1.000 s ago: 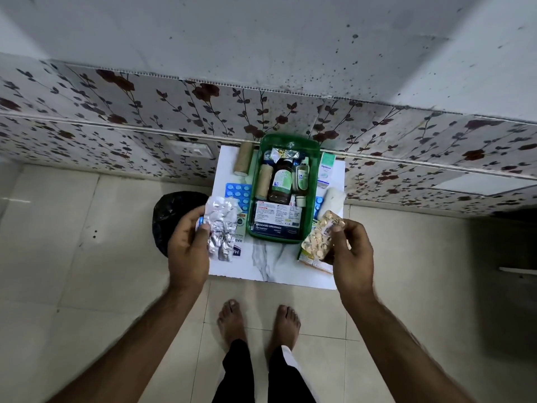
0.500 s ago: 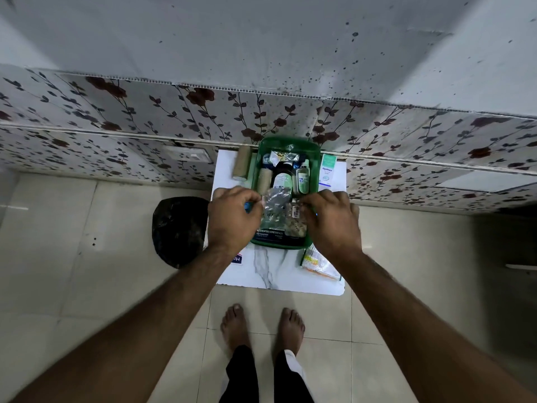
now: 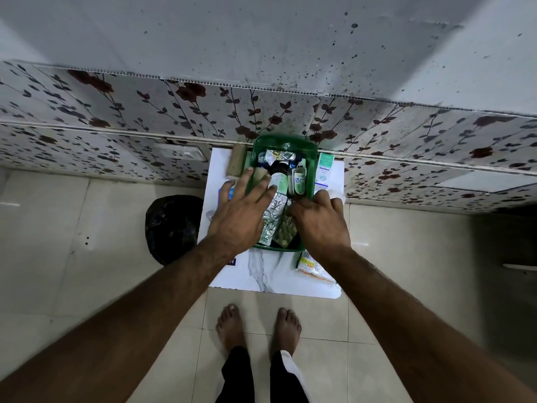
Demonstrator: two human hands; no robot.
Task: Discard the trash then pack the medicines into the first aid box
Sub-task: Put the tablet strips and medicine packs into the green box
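Green first aid box (image 3: 310,158) mid-frame is nearly full; left hand (image 3: 242,210) lies splayed flat, right hand (image 3: 319,221) curled, its grip unclear; the carton (image 3: 325,170) and roll (image 3: 236,162) remain outside.

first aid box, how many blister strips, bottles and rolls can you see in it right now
Inside the green first aid box, counting only what shows:
Blister strips: 2, silver and tan
Bottles: 2, dark one with green label and small green one
Tan roll: 1
Total: 5
The hands hide more.

white table (image 3: 255,274) | floral wall tiles (image 3: 116,112) | bare feet (image 3: 232,327)
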